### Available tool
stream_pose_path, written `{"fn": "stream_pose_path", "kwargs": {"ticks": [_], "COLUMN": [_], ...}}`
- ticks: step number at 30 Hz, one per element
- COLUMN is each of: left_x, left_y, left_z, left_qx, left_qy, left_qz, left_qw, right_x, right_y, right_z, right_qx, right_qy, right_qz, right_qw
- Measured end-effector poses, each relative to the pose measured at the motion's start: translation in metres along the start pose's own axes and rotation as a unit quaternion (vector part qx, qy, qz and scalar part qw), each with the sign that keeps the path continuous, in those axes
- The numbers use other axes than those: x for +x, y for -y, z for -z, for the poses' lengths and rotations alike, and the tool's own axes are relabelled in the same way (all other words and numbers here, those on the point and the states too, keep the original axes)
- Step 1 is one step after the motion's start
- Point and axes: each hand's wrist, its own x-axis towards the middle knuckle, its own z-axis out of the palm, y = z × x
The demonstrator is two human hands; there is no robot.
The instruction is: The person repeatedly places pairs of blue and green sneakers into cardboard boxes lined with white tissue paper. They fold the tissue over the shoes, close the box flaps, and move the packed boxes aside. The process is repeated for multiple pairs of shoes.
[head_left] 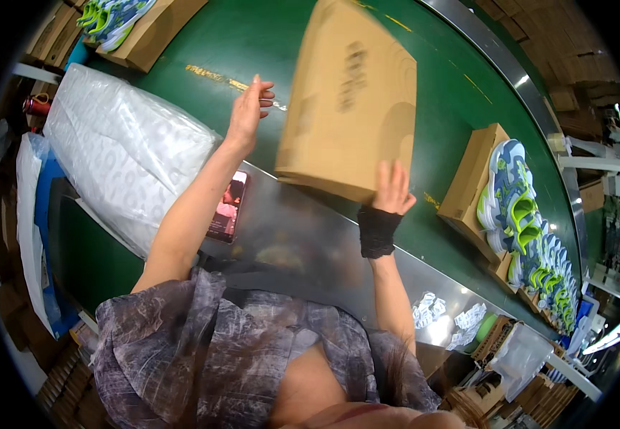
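A closed brown cardboard box (353,107) stands tilted over the green belt in front of me, with dark print on its side. Against its near right corner lies my right hand (393,189), fingers stretched out flat and a black band (379,232) around the wrist. My left hand (249,107) is in the air left of the box, apart from it, with loosely spread fingers and nothing in them. Farther right, open cartons (471,179) bear blue, white and lime-green sneakers (514,200) in a row.
At left lies a large pack of white patterned paper (124,136) in clear plastic. A phone (229,207) with a lit screen rests on the metal ledge (288,229). Small paper slips (429,309) lie at the ledge's right. Another carton with sneakers (120,21) is at the far left.
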Motion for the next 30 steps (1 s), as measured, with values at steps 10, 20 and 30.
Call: {"fn": "stream_pose_path", "kwargs": {"ticks": [10,20,30], "left_x": [-0.004,-0.023,-0.113], "left_y": [0.035,-0.044,-0.114], "left_z": [0.003,-0.013,0.088], "left_qx": [-0.015,-0.169,-0.243], "left_qy": [0.123,0.265,0.155], "left_qz": [0.101,0.247,0.077], "left_qw": [0.987,0.917,0.955], "right_x": [-0.014,0.080,-0.024], "right_y": [0.012,-0.002,-0.075], "right_z": [-0.002,0.132,0.086], "right_qx": [-0.085,0.107,0.152], "right_qy": [0.106,-0.051,-0.064], "right_qz": [0.061,0.085,-0.059], "right_qw": [0.989,0.989,0.985]}}
